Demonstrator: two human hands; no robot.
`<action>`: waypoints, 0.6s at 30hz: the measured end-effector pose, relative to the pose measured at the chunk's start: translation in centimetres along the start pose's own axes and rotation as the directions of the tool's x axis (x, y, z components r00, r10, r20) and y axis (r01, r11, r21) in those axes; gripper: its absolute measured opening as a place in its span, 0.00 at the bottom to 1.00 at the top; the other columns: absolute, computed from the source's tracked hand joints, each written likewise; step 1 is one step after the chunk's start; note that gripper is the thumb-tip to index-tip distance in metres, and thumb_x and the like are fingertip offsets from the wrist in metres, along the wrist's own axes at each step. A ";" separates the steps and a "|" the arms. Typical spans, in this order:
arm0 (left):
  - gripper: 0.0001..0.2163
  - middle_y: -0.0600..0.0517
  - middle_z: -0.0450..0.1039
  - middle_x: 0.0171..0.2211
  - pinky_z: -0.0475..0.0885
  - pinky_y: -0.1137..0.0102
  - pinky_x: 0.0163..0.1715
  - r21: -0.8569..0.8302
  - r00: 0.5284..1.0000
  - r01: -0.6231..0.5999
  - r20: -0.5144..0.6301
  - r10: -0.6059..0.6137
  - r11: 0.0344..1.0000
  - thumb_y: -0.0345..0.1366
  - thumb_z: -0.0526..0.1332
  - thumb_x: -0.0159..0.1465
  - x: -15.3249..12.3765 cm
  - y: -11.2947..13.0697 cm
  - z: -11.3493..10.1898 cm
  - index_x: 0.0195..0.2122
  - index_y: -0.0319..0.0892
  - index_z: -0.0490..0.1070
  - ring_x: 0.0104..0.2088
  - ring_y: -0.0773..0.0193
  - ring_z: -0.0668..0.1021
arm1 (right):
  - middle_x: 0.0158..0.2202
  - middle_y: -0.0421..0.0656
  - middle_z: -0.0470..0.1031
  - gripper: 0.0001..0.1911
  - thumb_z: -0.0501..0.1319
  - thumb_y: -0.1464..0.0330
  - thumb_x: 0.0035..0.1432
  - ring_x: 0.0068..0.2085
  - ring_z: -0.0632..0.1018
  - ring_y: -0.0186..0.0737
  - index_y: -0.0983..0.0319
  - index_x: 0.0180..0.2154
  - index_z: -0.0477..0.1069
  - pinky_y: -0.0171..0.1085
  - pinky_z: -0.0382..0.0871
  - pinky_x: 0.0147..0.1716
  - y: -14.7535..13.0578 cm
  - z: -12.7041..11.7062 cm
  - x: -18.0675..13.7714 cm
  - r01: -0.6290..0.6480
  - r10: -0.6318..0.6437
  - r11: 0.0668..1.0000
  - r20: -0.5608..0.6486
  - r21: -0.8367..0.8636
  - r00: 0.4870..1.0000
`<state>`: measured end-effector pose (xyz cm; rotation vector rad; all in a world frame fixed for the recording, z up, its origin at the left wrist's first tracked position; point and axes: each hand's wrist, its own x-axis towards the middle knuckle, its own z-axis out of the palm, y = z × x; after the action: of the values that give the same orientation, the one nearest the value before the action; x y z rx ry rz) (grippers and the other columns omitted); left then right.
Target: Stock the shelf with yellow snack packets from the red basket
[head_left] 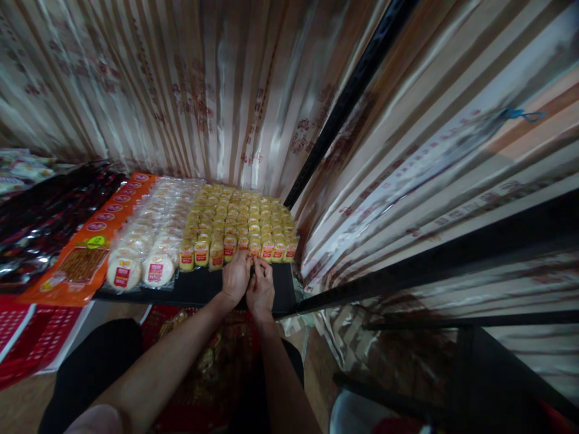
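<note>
"Yellow small packets (201,253) with red labels: position?"

"On the black shelf (284,286), in close-set rows running back toward the striped sheeting (181,90). Labels of the front row faced the person."

"And the hands?"

"Both were at the front row, right of its middle. The left hand (236,278) and right hand (261,290) lay side by side, fingertips nearly meeting at the packets' lower fronts."

"State of the grip?"

"Fingers of both hands were bent and drawn together. Whether either grasped a packet, I could not tell; the fingertips showed too small and too blurred."

"Neighbours to the left, in order?"

"First, round white packs (158,268) in clear wrap, two rows. Next, an orange packet (115,205) with brown sticks showing near its lower end. Beyond it, dark glossy packs (54,211)."

"Below and behind?"

"A red crate (156,316) with wrapped goods stood below the forearms; a red basket (43,337) was farther left. A black post (344,102) rose beside the back right corner of the yellow rows."
</note>
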<state>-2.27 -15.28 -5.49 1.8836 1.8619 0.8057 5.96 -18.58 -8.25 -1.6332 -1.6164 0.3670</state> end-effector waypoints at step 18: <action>0.15 0.45 0.69 0.46 0.68 0.72 0.44 -0.065 0.991 -0.132 0.020 0.134 0.989 0.31 0.46 0.65 -0.1 -0.6 0.6 0.50 0.40 0.66 0.43 0.62 0.74 | 0.56 0.46 0.62 0.28 0.50 0.74 0.57 0.50 0.67 0.44 0.56 0.60 0.56 0.42 0.64 0.48 -0.1 0.1 0.3 0.027 -0.018 0.992 0.078 -0.125 0.997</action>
<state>-2.36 -15.29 -6.30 1.9854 1.6909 0.8700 5.88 -18.28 -8.14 -1.7115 -1.7449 0.3250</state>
